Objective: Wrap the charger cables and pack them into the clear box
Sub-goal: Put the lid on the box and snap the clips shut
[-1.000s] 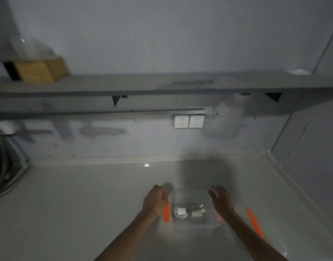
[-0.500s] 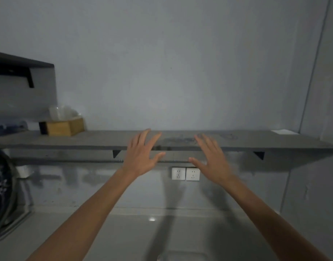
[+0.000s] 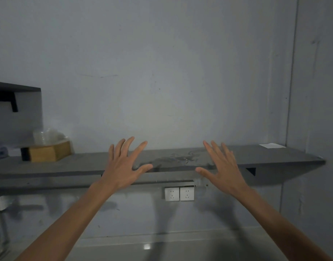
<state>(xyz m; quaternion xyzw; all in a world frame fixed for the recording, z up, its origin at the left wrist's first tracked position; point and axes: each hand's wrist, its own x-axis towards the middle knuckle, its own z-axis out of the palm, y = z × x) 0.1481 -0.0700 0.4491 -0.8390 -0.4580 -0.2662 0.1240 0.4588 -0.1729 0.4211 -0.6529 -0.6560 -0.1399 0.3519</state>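
Both hands have gone a little farther apart since the earlier frame, and the view has lifted slightly, so the clear box with the charger cables is out of sight now; I cannot tell where it is. The left hand (image 3: 124, 166) is raised in front of the grey shelf (image 3: 265, 159), its fingers spread apart and holding nothing. The right hand (image 3: 221, 166) is raised at the same height, also spread apart and empty, with its back to the camera. Between the two hands, under the shelf, a double white wall socket (image 3: 179, 194) is fixed to the wall. At the left end of the shelf stands a wooden box (image 3: 48, 152) with clear plastic cups (image 3: 43, 136) in it. A white paper (image 3: 272, 146) lies at the right end. A strip of the pale counter (image 3: 161, 251) shows at the bottom.
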